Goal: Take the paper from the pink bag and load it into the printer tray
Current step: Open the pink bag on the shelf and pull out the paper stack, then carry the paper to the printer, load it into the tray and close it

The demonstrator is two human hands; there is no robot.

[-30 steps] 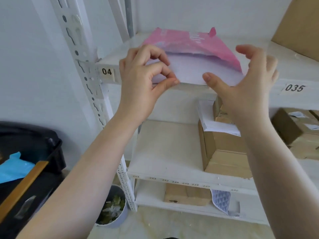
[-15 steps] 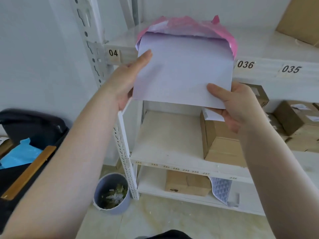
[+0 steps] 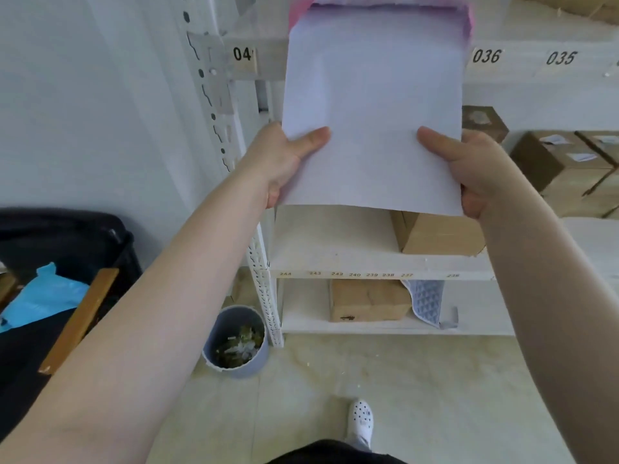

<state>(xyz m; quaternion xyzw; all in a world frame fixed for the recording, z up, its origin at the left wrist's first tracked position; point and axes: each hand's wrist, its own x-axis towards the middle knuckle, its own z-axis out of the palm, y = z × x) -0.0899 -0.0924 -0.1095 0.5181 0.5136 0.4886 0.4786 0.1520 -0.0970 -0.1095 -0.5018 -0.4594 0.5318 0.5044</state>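
Observation:
A stack of white paper hangs out of the pink bag, whose torn edge shows at the top of the view on the upper shelf. My left hand grips the paper's lower left corner, thumb on top. My right hand grips the lower right corner the same way. Most of the sheet is out of the bag; only its top edge is still inside. No printer is in view.
A white metal rack holds cardboard boxes on its lower shelves, with labels 036 and 035 above. A grey waste bin stands on the floor by the rack post. A black chair with a blue bag sits at left.
Both hands took hold of the paper and drew it down and toward me, out of the pink bag. The view has tilted down toward the floor.

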